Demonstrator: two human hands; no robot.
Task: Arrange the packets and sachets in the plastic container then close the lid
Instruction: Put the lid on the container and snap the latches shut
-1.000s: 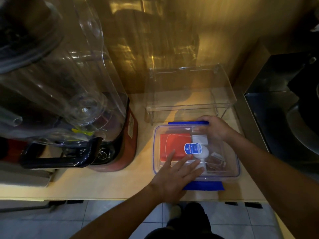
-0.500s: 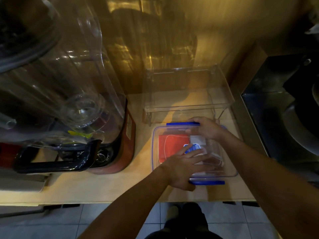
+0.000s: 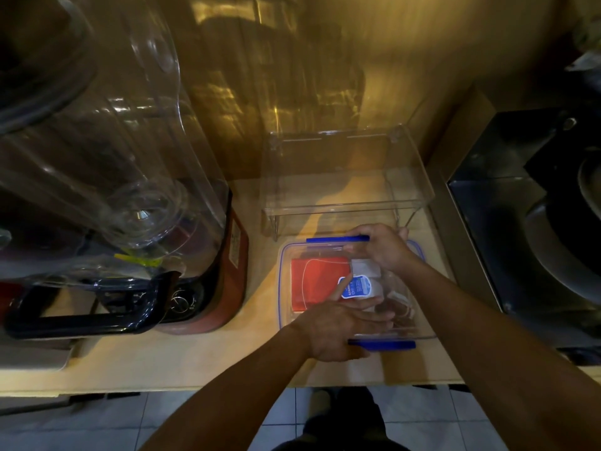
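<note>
On the surface [image 3: 195,362] I see a big blender [image 3: 123,222] at the left edge and a clear stand [image 3: 344,177] along the back edge. The plastic container [image 3: 286,288] sits in front of that stand near the front edge, lid [image 3: 312,252] on, red packet [image 3: 312,281] inside. My left hand [image 3: 338,330] grips the near blue clip [image 3: 383,344], my right hand [image 3: 380,245] the far blue clip [image 3: 328,239].

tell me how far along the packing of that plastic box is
Done: the red packet and white sachets lie inside the plastic container, and the clear lid sits on top. In hand: the left hand is at the near blue clip, the right hand at the far blue clip. Left: whether either clip is latched cannot be told.
</note>
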